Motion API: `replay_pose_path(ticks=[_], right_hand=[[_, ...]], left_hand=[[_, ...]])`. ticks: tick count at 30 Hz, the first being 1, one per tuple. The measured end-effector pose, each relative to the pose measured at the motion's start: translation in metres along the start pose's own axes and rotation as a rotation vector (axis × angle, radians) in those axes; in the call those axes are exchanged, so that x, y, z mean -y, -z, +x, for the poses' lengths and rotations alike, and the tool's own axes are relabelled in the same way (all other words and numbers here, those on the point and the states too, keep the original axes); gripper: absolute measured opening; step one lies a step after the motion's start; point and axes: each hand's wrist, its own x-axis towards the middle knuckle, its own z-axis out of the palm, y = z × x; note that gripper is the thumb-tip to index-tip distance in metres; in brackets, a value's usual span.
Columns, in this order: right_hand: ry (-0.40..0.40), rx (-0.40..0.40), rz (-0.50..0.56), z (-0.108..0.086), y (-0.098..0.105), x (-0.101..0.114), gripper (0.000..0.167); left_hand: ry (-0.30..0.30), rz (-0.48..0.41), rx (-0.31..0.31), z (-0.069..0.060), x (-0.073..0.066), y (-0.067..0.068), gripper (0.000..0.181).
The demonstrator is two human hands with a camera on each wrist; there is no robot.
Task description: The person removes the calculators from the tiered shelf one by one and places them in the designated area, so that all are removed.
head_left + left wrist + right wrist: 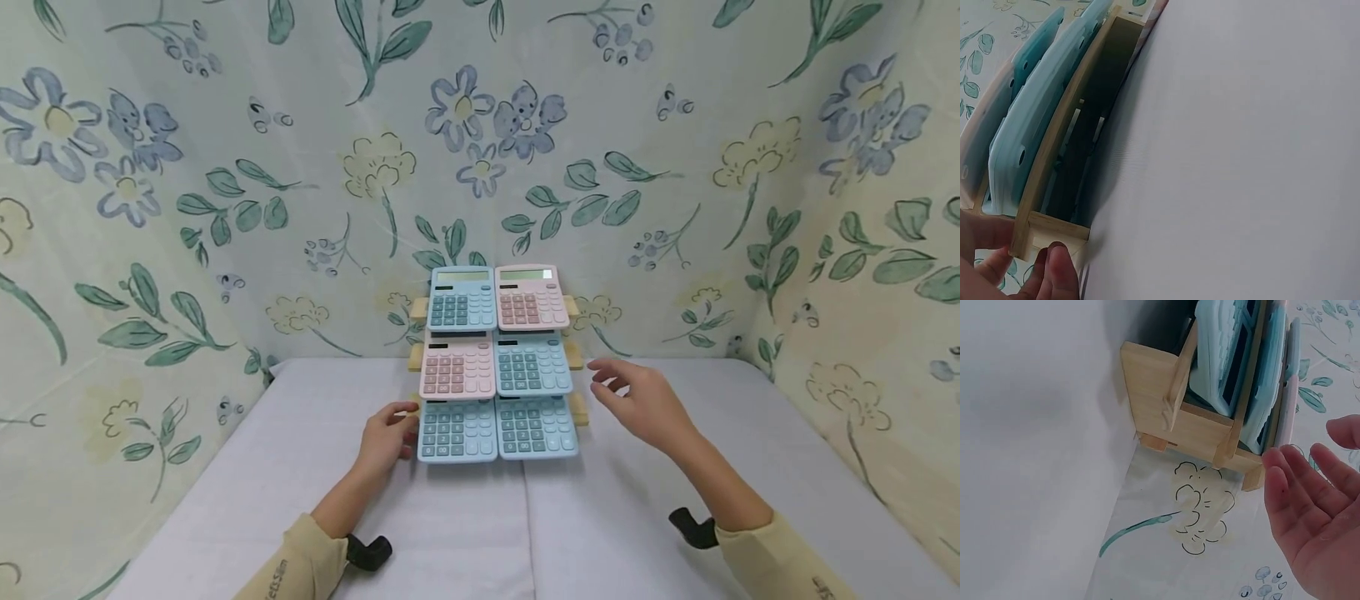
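A tiered wooden rack (1054, 224) holds several calculators in three rows. The top row has a light blue calculator (462, 298) on the left and a pink calculator (531, 297) on the right. Below it are a pink calculator (458, 367) and a blue calculator (533, 364). Two blue calculators, left (457, 433) and right (537, 430), fill the bottom row. My left hand (384, 437) grips the rack's left end, its fingers bent about the wooden corner in the left wrist view. Apart from the rack's right side, my right hand (637, 402) holds nothing, fingers loosely bent.
The rack stands on a table with a white cloth (300, 442), near its back edge. Behind and at both sides hangs a floral curtain (480, 167). Black straps or mounts show at both wrists, by the beige sleeves (300, 558).
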Motion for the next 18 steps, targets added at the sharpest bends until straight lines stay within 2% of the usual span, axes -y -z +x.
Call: replay_pose_path(ticks=[8, 13, 18], right_hand=[[-0.134, 0.025, 0.370, 0.025, 0.000, -0.005, 0.038], [-0.206, 0.047, 0.520, 0.041, -0.002, -0.008, 0.044], [-0.282, 0.034, 0.660, 0.055, -0.005, -0.010, 0.049]], left_hand=[[-0.019, 0.007, 0.014, 0.000, -0.001, 0.002, 0.032], [-0.017, 0.020, 0.011, 0.001, -0.001, 0.003, 0.033], [-0.005, 0.023, 0.015, 0.000, -0.001, 0.003, 0.033]])
